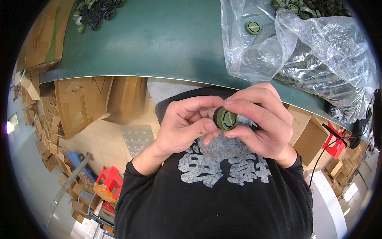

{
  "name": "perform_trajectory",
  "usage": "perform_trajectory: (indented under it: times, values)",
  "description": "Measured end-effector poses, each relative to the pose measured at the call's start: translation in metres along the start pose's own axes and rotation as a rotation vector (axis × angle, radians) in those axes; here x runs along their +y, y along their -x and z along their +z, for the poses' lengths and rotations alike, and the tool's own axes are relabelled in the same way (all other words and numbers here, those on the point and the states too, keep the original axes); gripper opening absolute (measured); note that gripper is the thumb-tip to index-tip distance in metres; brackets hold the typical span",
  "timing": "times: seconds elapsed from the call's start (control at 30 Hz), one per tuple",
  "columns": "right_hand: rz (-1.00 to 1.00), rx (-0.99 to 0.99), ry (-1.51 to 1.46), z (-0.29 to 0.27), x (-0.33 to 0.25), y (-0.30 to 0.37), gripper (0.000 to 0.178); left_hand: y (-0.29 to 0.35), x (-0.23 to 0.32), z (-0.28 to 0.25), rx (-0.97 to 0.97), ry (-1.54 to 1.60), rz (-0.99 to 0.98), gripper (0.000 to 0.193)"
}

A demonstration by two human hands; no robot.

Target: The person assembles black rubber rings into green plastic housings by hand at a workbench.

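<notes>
Between both hands, in front of my chest, is a small round green cap (228,119) with raised lettering and curved slots on its face, and a black rim on its left side. My left hand (187,125) pinches the black rim between thumb and fingers. From the other side, my right hand (262,119) grips the green part, thumb below and index finger on top. The cap's face is turned to the right, and fingers cover part of its edge. A similar green cap (253,27) lies on the clear plastic bag beyond my right hand.
A green table (159,44) spans the far side. Black and green round parts (95,14) are heaped at its far left. The clear plastic bag (318,47) with several green caps covers its right end. Cardboard boxes (85,103) and a red stool (109,181) stand on the left.
</notes>
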State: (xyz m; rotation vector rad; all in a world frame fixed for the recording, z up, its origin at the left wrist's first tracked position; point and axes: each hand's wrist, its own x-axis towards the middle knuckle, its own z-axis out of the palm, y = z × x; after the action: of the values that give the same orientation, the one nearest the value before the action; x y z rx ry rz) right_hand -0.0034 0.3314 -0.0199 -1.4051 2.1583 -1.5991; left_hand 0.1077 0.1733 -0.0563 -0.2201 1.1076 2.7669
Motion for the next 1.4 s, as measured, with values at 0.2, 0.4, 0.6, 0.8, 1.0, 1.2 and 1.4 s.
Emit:
perform_trajectory:
  times: [0.2,0.4,0.6,0.8,1.0,1.2,1.4]
  values:
    - [-0.002,-0.003,-0.003,0.001,-0.001,0.000,0.046,0.000,0.003,0.003,0.031,-0.063,0.010,0.037]
    - [0.025,-0.019,-0.052,0.001,-0.001,0.000,0.044,0.003,0.001,0.000,0.042,-0.047,-0.007,0.036]
    - [0.057,-0.028,-0.090,0.001,0.000,0.001,0.041,0.002,0.001,0.002,0.068,-0.001,0.011,0.033]
    - [0.075,-0.067,-0.135,-0.003,0.002,0.001,0.038,0.002,0.003,0.000,0.067,-0.046,-0.040,0.032]
    - [0.126,-0.105,-0.157,-0.003,0.003,0.001,0.032,0.002,0.001,-0.004,0.047,-0.062,0.015,0.027]
    - [0.124,-0.126,-0.174,-0.003,0.003,0.000,0.030,0.002,0.003,-0.006,0.019,-0.102,0.039,0.023]
    - [0.189,-0.144,-0.277,0.000,0.003,0.001,0.031,0.002,0.004,-0.007,0.015,-0.106,0.039,0.020]
